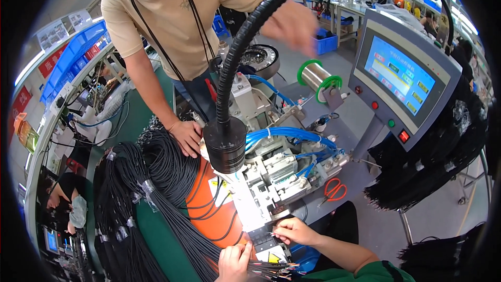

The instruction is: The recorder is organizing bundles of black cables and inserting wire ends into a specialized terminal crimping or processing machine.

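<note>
- The work looks under way, not finished: both hands are at the front of the machine (271,177), with cable ends near them.
- The right hand (295,231) is at the dark block (264,241), its grip drawn together at the fingertips; whether it pinches a wire, I cannot tell.
- The left hand (234,262) is just beside the block and the loose cable ends (276,268); its grip has bent fingers, but I cannot tell if it holds anything.
- Those ends show bare, coloured wires below the block, seemingly part of the long black cables (180,224) across the bench (143,232).
- Much appears left: tied bundles and a coil (169,162) lie on the bench.
- More black cables hang at the right (422,177); whether these are done, I cannot tell.
</note>
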Motion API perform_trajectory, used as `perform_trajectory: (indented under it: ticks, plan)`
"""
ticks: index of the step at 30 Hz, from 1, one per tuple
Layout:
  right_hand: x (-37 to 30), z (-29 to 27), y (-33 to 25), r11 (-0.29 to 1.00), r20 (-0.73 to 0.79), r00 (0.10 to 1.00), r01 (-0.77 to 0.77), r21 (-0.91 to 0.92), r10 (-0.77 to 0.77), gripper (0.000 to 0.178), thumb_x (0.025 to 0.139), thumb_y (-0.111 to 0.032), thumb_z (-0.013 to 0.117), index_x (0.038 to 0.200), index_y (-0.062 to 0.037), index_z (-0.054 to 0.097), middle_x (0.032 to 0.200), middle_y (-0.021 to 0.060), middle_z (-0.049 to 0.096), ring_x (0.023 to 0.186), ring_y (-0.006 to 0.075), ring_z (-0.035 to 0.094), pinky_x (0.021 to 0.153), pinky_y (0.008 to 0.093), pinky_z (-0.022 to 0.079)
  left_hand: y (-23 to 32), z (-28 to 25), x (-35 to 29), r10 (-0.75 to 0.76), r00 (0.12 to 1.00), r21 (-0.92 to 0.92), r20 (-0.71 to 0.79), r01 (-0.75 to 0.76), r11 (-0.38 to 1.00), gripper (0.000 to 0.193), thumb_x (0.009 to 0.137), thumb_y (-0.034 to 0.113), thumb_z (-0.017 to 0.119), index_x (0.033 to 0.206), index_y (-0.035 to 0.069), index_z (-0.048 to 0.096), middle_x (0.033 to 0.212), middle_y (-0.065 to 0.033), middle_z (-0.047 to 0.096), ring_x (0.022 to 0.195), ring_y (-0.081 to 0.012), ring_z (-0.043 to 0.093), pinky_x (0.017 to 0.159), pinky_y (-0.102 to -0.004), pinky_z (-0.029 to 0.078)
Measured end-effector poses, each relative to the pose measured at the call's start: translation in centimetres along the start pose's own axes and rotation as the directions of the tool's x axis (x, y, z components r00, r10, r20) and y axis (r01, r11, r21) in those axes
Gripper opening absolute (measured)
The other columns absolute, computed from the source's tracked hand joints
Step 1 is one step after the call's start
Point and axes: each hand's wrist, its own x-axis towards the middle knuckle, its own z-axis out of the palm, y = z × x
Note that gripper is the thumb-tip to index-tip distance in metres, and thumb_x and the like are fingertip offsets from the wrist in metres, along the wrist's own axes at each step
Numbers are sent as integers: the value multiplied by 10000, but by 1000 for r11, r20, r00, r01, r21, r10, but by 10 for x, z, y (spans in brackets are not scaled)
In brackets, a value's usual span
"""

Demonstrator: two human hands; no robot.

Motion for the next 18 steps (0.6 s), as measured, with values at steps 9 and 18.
perform_trajectory:
  ticks: [9,18]
  plan:
    - [-2,7,-1,991,-34,996,79,-108,-83,222,916,-173,548,819,16,612,618,-4,547,513,39,481,478,204,385,13,-11,19,-11,997,-22,77,13,1000,530,581,87,694,1089,-10,580,895,-116,530,769,-276,553,671,-363,456]
    - [-2,11,-7,983,-112,989,78,-166,-97,252,901,-217,570,829,14,642,584,11,572,516,42,504,459,235,401,8,-2,16,-70,997,-95,-19,68,993,502,537,-4,682,1033,-18,605,829,-108,555,742,-276,563,653,-368,449]
